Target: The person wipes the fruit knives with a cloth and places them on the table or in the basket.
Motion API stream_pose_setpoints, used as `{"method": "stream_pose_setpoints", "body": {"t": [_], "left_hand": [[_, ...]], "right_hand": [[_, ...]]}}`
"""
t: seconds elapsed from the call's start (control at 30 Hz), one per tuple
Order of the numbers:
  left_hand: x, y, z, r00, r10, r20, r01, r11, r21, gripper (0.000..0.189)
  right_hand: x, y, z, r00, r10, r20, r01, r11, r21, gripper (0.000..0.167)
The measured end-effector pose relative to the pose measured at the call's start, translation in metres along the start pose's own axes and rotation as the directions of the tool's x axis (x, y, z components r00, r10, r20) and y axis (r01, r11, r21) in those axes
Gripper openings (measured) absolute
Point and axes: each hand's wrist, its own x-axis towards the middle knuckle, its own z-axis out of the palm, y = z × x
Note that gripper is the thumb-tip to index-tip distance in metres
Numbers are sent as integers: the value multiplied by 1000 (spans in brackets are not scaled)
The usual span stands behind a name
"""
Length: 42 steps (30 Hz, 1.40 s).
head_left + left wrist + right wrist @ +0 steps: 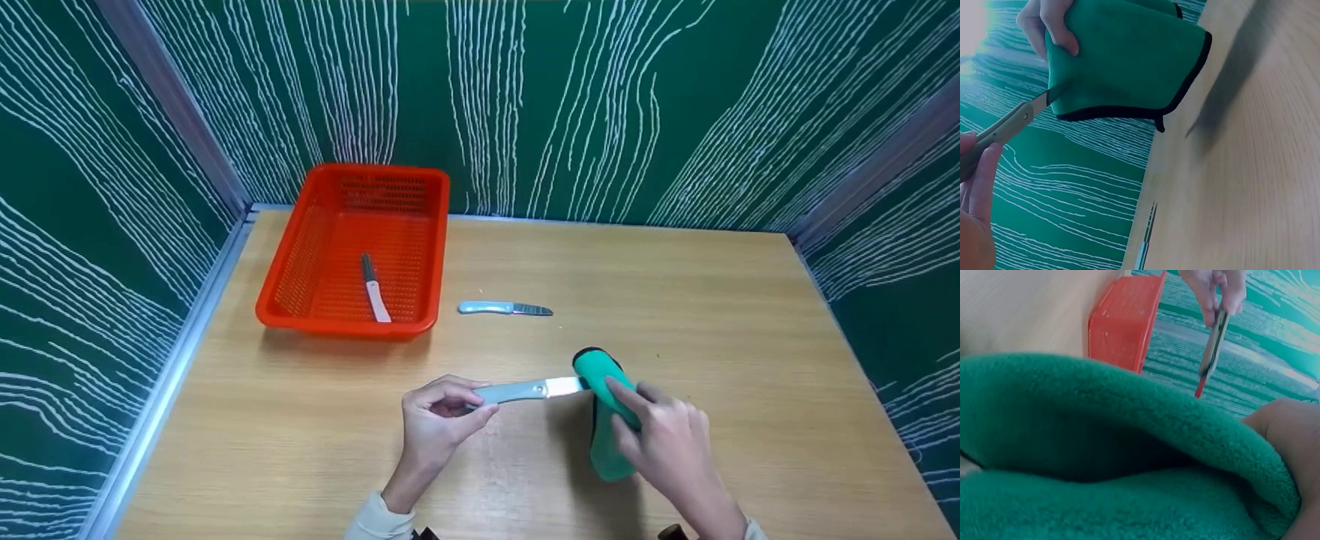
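My left hand (442, 420) pinches the grey-green handle of a folding knife (514, 391) with its blade out, pointing right. Fingers and thumb of my right hand (671, 442) grip a green cloth (604, 375) with black edging. The cloth is folded over the blade, whose tip is hidden in it. Below the right hand the rest of the cloth hangs down, as the left wrist view shows from the side (1123, 56). A second knife with a light blue handle (487, 307) lies on the table beyond the hands, its blade pointing right.
At the back left of the wooden table (712, 300) stands a red perforated basket (349, 327). Inside it lies a knife with a pale handle (377, 301). Green panels (420, 90) with white wavy lines enclose the table's back and sides.
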Motion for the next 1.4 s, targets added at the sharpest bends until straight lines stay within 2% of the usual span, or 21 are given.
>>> {"method": "stream_pose_setpoints", "body": {"t": [0.23,0.47,0.67,0.77,0.9,1.07,1.17,1.33,1.4], "left_hand": [[-1,-3,-2,1000,8,28,-9,1000,21,17],[-1,-2,-1,999,-38,27,37,999,39,17],[0,20,5,994,-107,26,104,991,82,16],[0,23,8,987,-162,15,160,982,101,16],[-1,23,11,981,-195,15,192,975,110,16],[-2,18,14,987,-158,35,155,985,74,15],[-3,14,14,992,-114,46,112,993,35,15],[-3,16,15,998,-20,67,18,999,30,14],[-3,17,14,997,-3,71,0,999,41,13]], "right_hand": [[-2,11,-2,994,102,-38,-100,994,49,33],[-1,11,-8,977,206,-55,-198,972,125,35],[4,-2,-15,978,183,-104,-162,970,179,34],[6,-10,-15,981,158,-111,-134,970,201,36],[8,-20,-12,985,136,-104,-110,968,226,37],[7,-28,-1,993,46,-108,-20,972,235,36],[6,-31,5,997,-19,-77,35,978,208,35],[3,-32,10,1000,-20,12,18,985,171,34],[2,-31,10,999,-15,30,10,987,163,33]]}}
